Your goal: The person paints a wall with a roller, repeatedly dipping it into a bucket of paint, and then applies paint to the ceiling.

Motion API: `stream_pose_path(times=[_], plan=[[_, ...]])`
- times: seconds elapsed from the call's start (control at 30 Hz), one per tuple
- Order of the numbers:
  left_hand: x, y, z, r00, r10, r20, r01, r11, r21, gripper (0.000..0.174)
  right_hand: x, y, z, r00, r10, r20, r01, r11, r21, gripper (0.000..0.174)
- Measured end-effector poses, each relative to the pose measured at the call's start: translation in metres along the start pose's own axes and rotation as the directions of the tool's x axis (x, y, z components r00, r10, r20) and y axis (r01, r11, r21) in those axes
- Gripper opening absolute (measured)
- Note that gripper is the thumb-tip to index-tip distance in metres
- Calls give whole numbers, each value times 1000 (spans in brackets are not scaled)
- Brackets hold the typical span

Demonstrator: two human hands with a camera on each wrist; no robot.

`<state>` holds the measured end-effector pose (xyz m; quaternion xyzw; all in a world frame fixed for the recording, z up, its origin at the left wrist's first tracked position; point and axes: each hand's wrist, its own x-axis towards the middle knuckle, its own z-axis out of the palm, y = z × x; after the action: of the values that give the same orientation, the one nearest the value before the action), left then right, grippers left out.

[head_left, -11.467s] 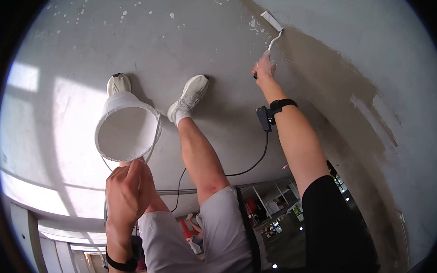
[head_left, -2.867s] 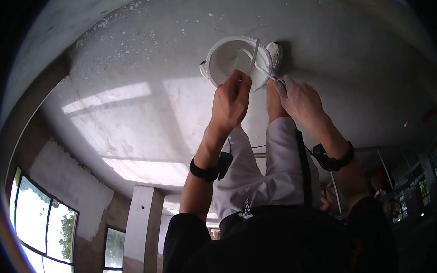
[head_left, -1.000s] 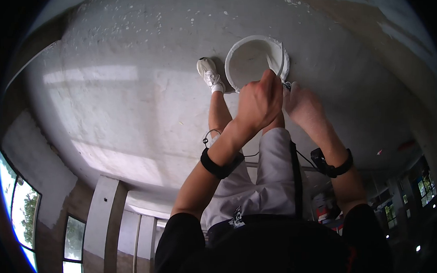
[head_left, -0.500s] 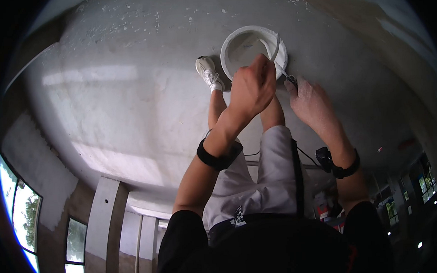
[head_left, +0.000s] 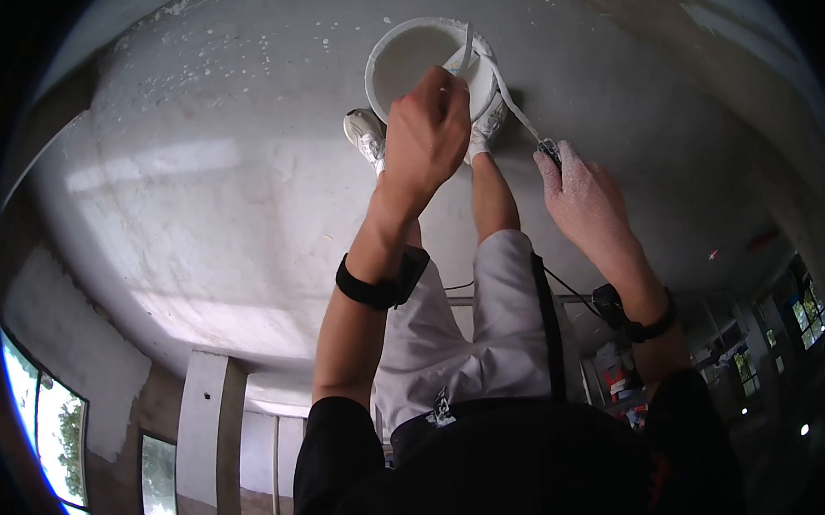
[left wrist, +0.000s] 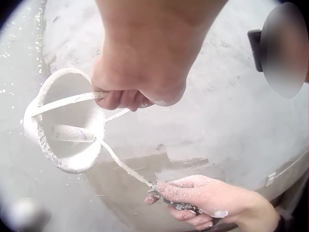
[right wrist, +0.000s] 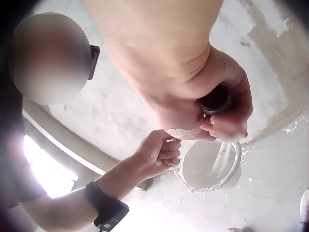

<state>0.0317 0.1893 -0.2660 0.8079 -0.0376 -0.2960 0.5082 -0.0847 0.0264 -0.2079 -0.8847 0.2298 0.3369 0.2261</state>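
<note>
My left hand grips the handle strap of a white bucket, fingers curled round it. The bucket hangs tilted over the shoes, its inside coated white. My right hand, speckled with white, is curled round the dark handle of a paint roller. The roller's whitened metal rod crosses the bucket's rim, and its white roller head lies inside the bucket. A smear of white shows on the right hand in the right wrist view.
Pale shoes stand on the grey floor below the bucket. White splatter marks the floor beyond. A pillar and windows are at lower left; a cable hangs near the right wrist.
From half a second ago, the bucket and left hand have moved left and farther out. The right hand sits a little apart from them, with more of the roller's rod showing.
</note>
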Motion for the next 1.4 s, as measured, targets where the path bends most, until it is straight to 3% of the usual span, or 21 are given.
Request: stream_pose_path(times=[0.07,0.13,0.27,0.33,0.43,0.5,0.67,0.83,0.97,1.17,1.23,1.27,1.3,1.33,1.4], plan=[[3,0,1,1000,10,-4,-10,1000,2,24,2,1,-2,1000,-2,-18,2,1000,-12,35],[5,-2,3,1000,10,-3,-10,1000,5,24,-1,2,-3,999,-29,-39,33,994,109,34],[5,3,8,1000,-19,14,19,999,30,25,-2,8,4,999,24,-21,-23,999,48,32],[7,1,10,1000,-27,13,27,999,32,26,0,11,4,998,-21,-57,28,992,125,33],[5,-4,17,998,62,12,-62,997,49,26,-1,11,4,999,26,-31,-24,996,91,33],[8,-1,17,999,-13,29,11,998,67,26,-3,15,5,1000,12,-24,-10,998,64,33],[9,0,18,999,-26,38,23,997,74,26,-1,20,3,999,52,12,-52,998,24,33],[12,2,15,997,-65,44,61,994,91,25,6,30,-3,1000,-19,-25,20,999,28,32],[19,-5,11,993,-112,-25,114,991,65,25,9,31,-15,998,-61,3,60,993,98,31],[20,-11,-2,972,-212,-100,215,977,12,29,11,31,-24,1000,13,-17,-11,991,137,33],[20,-14,-8,957,-268,-107,269,963,-3,31,15,33,-29,986,163,39,-168,964,206,37],[19,-15,-10,953,-267,-140,265,964,-31,31,19,40,-23,985,169,21,-170,966,196,37],[19,-22,-11,950,-266,-163,261,964,-54,32,25,55,-8,980,195,-24,-177,929,324,41],[19,-31,-13,951,-266,-155,260,964,-58,31,32,71,2,971,224,-77,-168,881,443,45],[17,-33,-16,942,-284,-178,278,959,-58,33,47,85,15,919,393,32,-303,651,696,43]])
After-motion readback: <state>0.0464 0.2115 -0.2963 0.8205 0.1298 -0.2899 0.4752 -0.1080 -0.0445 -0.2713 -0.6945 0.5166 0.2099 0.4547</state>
